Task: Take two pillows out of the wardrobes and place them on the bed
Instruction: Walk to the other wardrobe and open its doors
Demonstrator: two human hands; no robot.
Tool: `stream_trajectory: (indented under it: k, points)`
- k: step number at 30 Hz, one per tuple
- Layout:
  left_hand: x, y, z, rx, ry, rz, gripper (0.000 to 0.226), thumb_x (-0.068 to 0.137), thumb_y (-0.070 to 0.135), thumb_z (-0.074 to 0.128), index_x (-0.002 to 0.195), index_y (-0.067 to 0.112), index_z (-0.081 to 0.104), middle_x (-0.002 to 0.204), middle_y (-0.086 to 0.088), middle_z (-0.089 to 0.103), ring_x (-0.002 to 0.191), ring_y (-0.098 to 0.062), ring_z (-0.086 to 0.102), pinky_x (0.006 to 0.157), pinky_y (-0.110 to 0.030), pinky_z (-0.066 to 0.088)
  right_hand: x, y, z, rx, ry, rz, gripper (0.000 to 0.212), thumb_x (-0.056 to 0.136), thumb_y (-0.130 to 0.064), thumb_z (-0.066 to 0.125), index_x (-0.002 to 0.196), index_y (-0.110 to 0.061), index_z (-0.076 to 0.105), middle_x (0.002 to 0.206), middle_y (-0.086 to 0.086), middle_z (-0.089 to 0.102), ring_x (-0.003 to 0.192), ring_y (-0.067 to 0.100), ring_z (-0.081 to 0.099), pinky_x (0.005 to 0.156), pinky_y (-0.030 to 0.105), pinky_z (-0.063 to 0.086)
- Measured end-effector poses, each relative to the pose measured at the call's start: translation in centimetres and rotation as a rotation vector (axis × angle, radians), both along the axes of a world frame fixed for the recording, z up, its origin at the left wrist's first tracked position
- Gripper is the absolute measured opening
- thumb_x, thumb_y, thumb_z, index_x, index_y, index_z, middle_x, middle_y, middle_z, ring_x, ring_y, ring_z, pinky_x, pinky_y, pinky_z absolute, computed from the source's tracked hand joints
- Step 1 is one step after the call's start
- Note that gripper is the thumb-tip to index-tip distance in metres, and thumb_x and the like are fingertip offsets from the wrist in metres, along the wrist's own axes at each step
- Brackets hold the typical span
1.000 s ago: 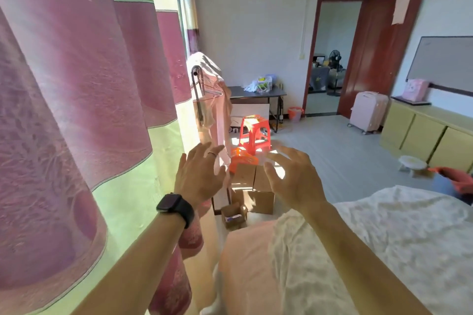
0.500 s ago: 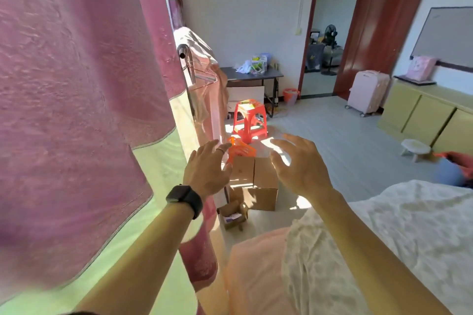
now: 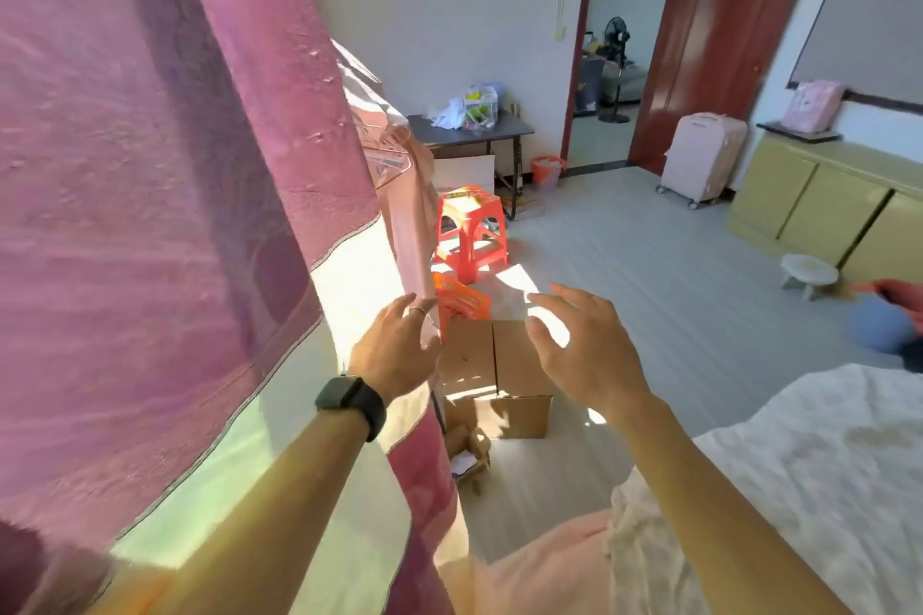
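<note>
Left hand [image 3: 399,350] and right hand [image 3: 584,350] spread wide, empty, beyond the bed [image 3: 799,489]; no pillow seen. Curtain [image 3: 150,215] nearer than before.

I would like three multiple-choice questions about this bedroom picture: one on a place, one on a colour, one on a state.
1. Where is the pink suitcase?
A. beside the open door
B. on the bed
C. under the desk

2. What colour is the plastic stool?
A. blue
B. red-orange
C. green

3. What are the hands doing?
A. carrying a pillow
B. open and empty
C. gripping the curtain

Key: 1 A, it stands on the floor by the dark red door. 2 B, its frame is bright red-orange. 3 B, left hand and right hand show spread fingers holding nothing.
</note>
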State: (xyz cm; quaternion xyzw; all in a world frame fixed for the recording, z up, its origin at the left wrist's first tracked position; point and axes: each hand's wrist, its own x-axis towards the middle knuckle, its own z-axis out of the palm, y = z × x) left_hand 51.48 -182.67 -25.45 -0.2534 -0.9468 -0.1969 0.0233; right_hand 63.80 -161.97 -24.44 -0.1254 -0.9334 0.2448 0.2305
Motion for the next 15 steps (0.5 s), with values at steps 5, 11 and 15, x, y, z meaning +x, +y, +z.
stream_trajectory:
  k: [5, 11, 15]
  points:
    - [-9.5, 6.4, -1.8, 0.018, -0.04, -0.093, 0.054, 0.093, 0.031, 0.054, 0.146, 0.032, 0.041, 0.149, 0.0, 0.046, 0.131, -0.024, 0.05, 0.099, -0.042, 0.051, -8.3, 4.6, -1.2, 0.015, 0.0, -0.048, 0.036, 0.098, -0.039, 0.056, 0.133, -0.033, 0.064, 0.142, 0.0, 0.06, 0.134, 0.026, 0.047, 0.107, 0.043, 0.046]
    - [-17.3, 17.4, -0.9, -0.021, -0.072, -0.287, 0.055, 0.093, 0.033, 0.054, 0.147, 0.03, 0.041, 0.151, 0.0, 0.044, 0.135, -0.024, 0.046, 0.103, -0.043, 0.047, -14.4, 12.8, -0.5, 0.019, -0.03, -0.204, 0.033, 0.095, -0.033, 0.062, 0.127, -0.027, 0.069, 0.138, 0.005, 0.063, 0.13, 0.029, 0.051, 0.109, 0.04, 0.041]
    - [-20.5, 25.8, 0.2, -0.042, -0.038, -0.455, 0.055, 0.095, 0.034, 0.052, 0.148, 0.029, 0.04, 0.152, -0.002, 0.043, 0.135, -0.024, 0.046, 0.104, -0.041, 0.047, -15.2, 18.3, 0.2, 0.014, -0.053, -0.348, 0.034, 0.096, -0.034, 0.061, 0.13, -0.027, 0.067, 0.14, 0.004, 0.061, 0.132, 0.027, 0.048, 0.11, 0.038, 0.039]
